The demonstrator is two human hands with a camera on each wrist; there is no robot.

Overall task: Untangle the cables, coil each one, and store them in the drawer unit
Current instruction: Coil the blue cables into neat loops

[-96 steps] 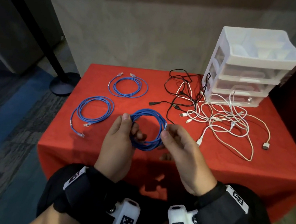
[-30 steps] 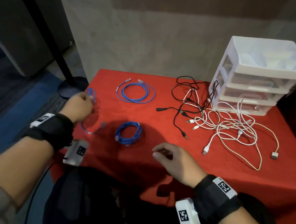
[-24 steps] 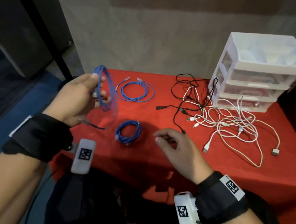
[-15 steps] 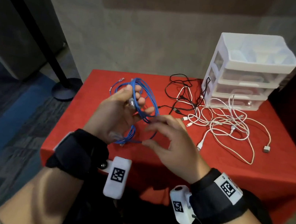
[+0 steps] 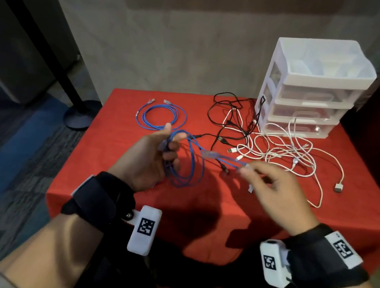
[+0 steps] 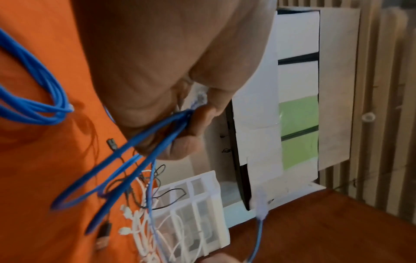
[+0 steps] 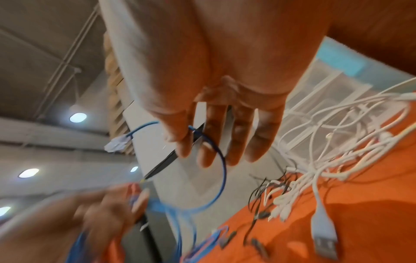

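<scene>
My left hand (image 5: pixel 168 146) grips the loose loops of a blue network cable (image 5: pixel 190 168) above the red table (image 5: pixel 223 213); the left wrist view shows the blue cable (image 6: pixel 157 135) bunched under its thumb. My right hand (image 5: pixel 246 170) pinches that cable's free end between thumb and forefinger, stretched to the right. In the right wrist view the blue cable (image 7: pixel 221 160) arcs from the pinch, its clear plug (image 7: pixel 117 142) sticking out. A second blue coil (image 5: pixel 160 119) lies at the back left. The white drawer unit (image 5: pixel 315 88) stands at the back right, drawers closed.
A tangle of white cables (image 5: pixel 283 155) spreads in front of the drawer unit, mixed with black cables (image 5: pixel 231 123) to its left. A black post base (image 5: pixel 81 115) stands on the floor by the table's left corner. A wall runs behind the table.
My left hand lifted a blue coil from the table's left side and brought it to the middle. My right hand took its end and drew it out to the right, loosening the loops.
</scene>
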